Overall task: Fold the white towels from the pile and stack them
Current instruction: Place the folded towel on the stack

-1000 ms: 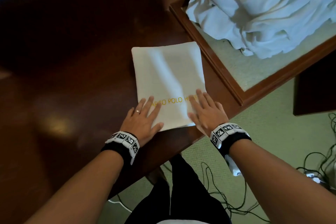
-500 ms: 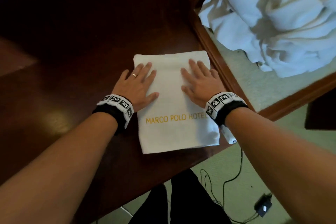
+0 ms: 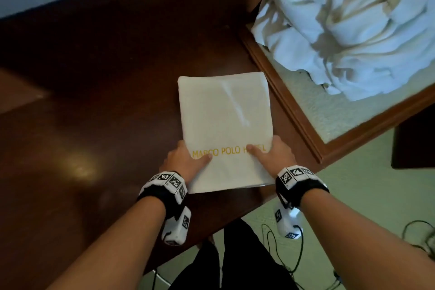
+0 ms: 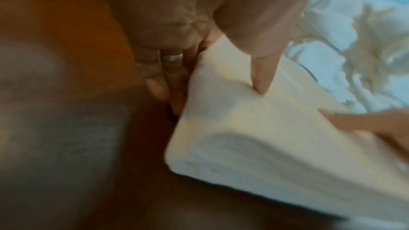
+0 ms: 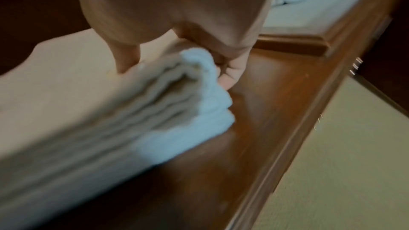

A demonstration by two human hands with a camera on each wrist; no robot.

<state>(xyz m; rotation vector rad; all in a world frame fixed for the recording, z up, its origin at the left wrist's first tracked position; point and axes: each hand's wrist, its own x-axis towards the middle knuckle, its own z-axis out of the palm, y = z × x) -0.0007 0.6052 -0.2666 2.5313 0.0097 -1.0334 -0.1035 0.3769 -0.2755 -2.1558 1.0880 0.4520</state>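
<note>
A folded white towel (image 3: pixel 223 125) with yellow lettering lies on the dark wooden table (image 3: pixel 106 77), its near edge at the table's front. My left hand (image 3: pixel 186 160) grips its left side, thumb on top and fingers tucked under the edge. My right hand (image 3: pixel 273 153) grips the right side the same way. The left wrist view shows my thumb pressing into the towel (image 4: pixel 254 128), ringed fingers beneath it. In the right wrist view the layered edge of the towel (image 5: pixel 155 111) lifts off the wood. The pile of crumpled white towels (image 3: pixel 353 26) sits at the back right.
The pile rests on a wood-framed, glass-topped table (image 3: pixel 294 110) just right of the towel. Black cables (image 3: pixel 294 254) trail over the green carpet (image 3: pixel 364 195) below the table's front edge. My dark-trousered legs (image 3: pixel 226 261) stand close under that edge.
Both hands slid back from the towel's far half to its near sides. They went from lying flat on top to gripping the edges, and the near end has lifted slightly.
</note>
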